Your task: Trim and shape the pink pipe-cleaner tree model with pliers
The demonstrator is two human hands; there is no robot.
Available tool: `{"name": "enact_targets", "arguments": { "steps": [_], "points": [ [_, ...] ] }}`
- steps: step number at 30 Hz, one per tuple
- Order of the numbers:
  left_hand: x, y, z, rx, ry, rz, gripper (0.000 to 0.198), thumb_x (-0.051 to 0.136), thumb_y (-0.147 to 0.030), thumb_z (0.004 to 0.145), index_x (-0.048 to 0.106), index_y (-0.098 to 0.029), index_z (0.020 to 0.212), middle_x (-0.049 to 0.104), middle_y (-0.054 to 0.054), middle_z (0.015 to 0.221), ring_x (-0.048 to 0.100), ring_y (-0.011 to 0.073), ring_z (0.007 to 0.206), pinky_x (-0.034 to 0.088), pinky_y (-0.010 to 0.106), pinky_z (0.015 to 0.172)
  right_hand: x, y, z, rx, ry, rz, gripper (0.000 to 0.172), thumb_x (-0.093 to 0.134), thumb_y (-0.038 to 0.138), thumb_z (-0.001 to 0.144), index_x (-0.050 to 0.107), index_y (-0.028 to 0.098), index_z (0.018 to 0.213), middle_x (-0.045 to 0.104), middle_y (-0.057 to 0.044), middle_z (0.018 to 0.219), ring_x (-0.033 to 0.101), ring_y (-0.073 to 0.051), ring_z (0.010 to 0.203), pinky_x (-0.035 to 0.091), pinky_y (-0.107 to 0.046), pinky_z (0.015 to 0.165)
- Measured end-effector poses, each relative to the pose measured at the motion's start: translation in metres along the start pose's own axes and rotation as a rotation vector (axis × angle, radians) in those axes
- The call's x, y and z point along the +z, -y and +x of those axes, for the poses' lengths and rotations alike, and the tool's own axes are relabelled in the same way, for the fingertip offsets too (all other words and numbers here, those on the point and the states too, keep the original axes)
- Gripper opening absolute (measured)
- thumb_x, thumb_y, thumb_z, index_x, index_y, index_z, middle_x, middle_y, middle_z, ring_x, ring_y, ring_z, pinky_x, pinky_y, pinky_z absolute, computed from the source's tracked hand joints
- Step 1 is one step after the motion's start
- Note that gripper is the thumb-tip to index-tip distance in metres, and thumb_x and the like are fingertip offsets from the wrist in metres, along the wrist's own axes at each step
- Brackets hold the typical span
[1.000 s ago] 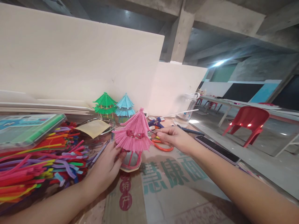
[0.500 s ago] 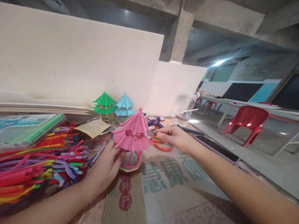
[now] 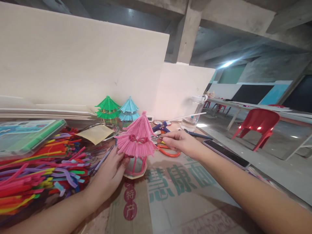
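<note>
A pink pipe-cleaner pavilion (image 3: 137, 138) with a two-tiered roof stands upright on a pale base in front of me. My left hand (image 3: 110, 169) is closed around its left side, the thumb at the posts below the lower roof; the other fingers are partly hidden behind it. To the right of the roof, my right hand (image 3: 181, 141) is in a pinch, thumb against fingers. Something small and thin may be between the fingertips, but I cannot make it out. Orange-handled scissors (image 3: 169, 153) and a blue glue gun (image 3: 161, 126) lie just beside and behind that hand.
Pipe cleaners (image 3: 44, 175) in many colours pile up at left beside a plastic case (image 3: 29, 136). Green (image 3: 107, 109) and blue (image 3: 129, 110) pavilions stand at the back. A water jug (image 3: 192, 113) and phone (image 3: 226, 154) are on the right. Printed cardboard (image 3: 180, 201) covers the table.
The view has shifted very slightly. Both hands and the pink pavilion keep practically the same positions.
</note>
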State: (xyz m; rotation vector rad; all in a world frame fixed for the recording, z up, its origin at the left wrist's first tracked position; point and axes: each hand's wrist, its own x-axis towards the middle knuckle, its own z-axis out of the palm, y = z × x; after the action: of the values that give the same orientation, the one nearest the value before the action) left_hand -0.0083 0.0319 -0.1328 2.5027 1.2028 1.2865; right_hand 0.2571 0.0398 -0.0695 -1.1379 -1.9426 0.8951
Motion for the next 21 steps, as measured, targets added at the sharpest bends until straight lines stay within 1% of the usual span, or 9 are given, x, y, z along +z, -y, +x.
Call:
{"name": "enact_targets", "arguments": {
  "steps": [5,10,16,21],
  "points": [
    [0.0004,0.0015,-0.0009,0.023,0.006,0.027,0.024,0.038,-0.027,0.094,0.057,-0.022,0.08,0.064,0.008,0.095,0.062,0.0234,0.092,0.052,0.037,0.084,0.0017,0.0019,-0.0005,0.007,0.012,0.007,0.051,0.055,0.061,0.079,0.067,0.012,0.086,0.032,0.007,0.052,0.028,-0.009,0.05,0.019,-0.025,0.049],
    [0.0001,0.0016,-0.0015,0.038,0.009,0.04,0.023,0.038,-0.025,0.094,0.058,-0.022,0.082,0.065,0.008,0.099,0.062,0.0244,0.096,0.051,0.037,0.086,0.0019,0.0009,-0.0011,0.008,0.004,0.017,0.054,0.056,0.064,0.079,0.068,0.012,0.086,0.03,0.007,0.052,0.027,-0.009,0.05,0.018,-0.026,0.049],
    [-0.0001,0.0014,-0.0016,0.052,0.014,0.036,0.022,0.038,-0.025,0.094,0.06,-0.021,0.089,0.066,0.009,0.102,0.062,0.0256,0.099,0.051,0.038,0.087,0.0024,0.0022,-0.0008,0.048,0.001,0.019,0.059,0.058,0.066,0.076,0.071,0.011,0.094,0.032,0.006,0.054,0.026,-0.009,0.05,0.017,-0.025,0.048],
    [0.0003,0.0033,-0.0019,0.061,0.023,0.042,0.023,0.037,-0.023,0.094,0.058,-0.021,0.084,0.065,0.009,0.1,0.061,0.025,0.098,0.051,0.038,0.086,0.0026,0.0043,-0.0011,0.065,-0.013,0.006,0.061,0.059,0.066,0.074,0.072,0.01,0.094,0.033,0.006,0.054,0.027,-0.009,0.05,0.017,-0.025,0.049]
  ]
}}
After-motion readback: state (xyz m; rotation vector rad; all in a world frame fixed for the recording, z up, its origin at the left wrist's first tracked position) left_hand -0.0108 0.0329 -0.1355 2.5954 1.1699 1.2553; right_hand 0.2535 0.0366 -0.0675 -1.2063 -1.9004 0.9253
